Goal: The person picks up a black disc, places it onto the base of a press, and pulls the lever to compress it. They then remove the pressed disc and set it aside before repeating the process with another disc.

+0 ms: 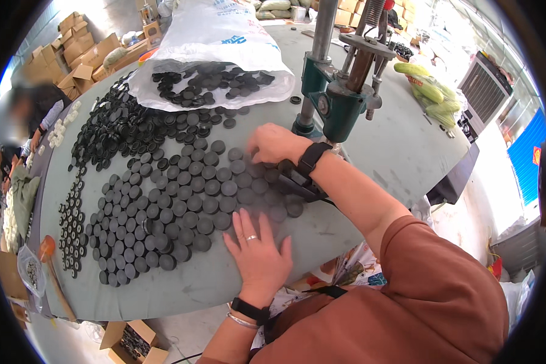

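Note:
My left hand (259, 258) lies palm down at the near right edge of a field of round black caps (182, 194). Its fingers are spread, and the fingertips touch or nearly touch the closest caps. Farther off, below the green press, my right hand (279, 145) hangs over the right side of the same caps. The fingers there are curled downward, and whatever sits between them is hidden. Some caps between the two hands are smeared by motion. Most caps stand flat, packed side by side in one layer.
A green bench press (337, 100) rises at the back right. A white sack (218, 36) spills black caps into a pile (118, 124). Small ringed parts (73, 224) and an orange-headed mallet (50, 255) lie left. Another person (39, 109) works at the far left. Yellow-green bags (431, 91) lie right.

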`<state>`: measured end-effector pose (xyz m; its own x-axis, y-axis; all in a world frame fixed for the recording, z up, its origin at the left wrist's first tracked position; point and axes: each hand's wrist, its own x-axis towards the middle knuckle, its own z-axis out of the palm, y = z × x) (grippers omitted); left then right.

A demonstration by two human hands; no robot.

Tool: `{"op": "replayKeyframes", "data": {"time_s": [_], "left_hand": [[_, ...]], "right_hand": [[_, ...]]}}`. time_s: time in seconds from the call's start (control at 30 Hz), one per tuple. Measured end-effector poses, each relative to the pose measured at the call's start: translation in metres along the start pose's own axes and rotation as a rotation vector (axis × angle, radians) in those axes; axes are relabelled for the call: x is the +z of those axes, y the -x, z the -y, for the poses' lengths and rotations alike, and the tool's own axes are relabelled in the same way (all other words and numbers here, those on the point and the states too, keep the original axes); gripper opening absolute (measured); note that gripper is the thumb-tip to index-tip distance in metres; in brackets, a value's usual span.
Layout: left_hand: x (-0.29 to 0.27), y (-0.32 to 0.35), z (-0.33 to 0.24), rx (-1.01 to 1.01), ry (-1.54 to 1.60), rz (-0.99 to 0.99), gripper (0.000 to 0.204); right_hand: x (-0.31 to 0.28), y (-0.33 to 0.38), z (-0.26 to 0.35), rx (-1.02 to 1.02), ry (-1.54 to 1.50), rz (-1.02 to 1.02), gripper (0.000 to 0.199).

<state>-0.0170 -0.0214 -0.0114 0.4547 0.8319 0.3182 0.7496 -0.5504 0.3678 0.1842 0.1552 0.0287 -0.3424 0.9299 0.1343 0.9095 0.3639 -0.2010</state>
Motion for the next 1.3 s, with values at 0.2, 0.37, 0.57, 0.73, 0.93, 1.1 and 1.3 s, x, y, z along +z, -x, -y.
{"op": "replayKeyframes", "data": {"time_s": [0.2,0.37,0.57,0.73,0.93,1.1,1.3], "left_hand": [[0.0,0.001,0.0,-0.008,0.002,-0.004,0.066],[0.0,0.001,0.002,0.002,0.015,-0.035,0.063],[0.0,0.001,0.002,-0.001,0.025,-0.055,0.063],[0.001,0.001,0.003,0.001,0.035,-0.055,0.062],[0.002,0.003,0.002,-0.017,0.005,-0.046,0.064],[0.005,0.004,0.002,-0.015,0.029,-0.08,0.061],[0.007,0.003,0.005,-0.026,0.032,-0.057,0.058]], "right_hand": [[0.038,-0.066,0.037,-0.175,-0.011,-0.258,0.021],[0.046,-0.054,0.054,-0.189,0.232,-0.029,0.025],[0.03,-0.052,0.063,-0.15,0.159,-0.042,0.028],[0.051,-0.079,0.093,-0.264,0.162,-0.05,0.033],[0.041,-0.061,0.083,-0.096,0.208,0.042,0.029],[0.052,-0.122,0.107,-0.252,0.021,-0.233,0.019],[0.055,-0.157,0.137,-0.025,0.104,0.029,0.021]]}}
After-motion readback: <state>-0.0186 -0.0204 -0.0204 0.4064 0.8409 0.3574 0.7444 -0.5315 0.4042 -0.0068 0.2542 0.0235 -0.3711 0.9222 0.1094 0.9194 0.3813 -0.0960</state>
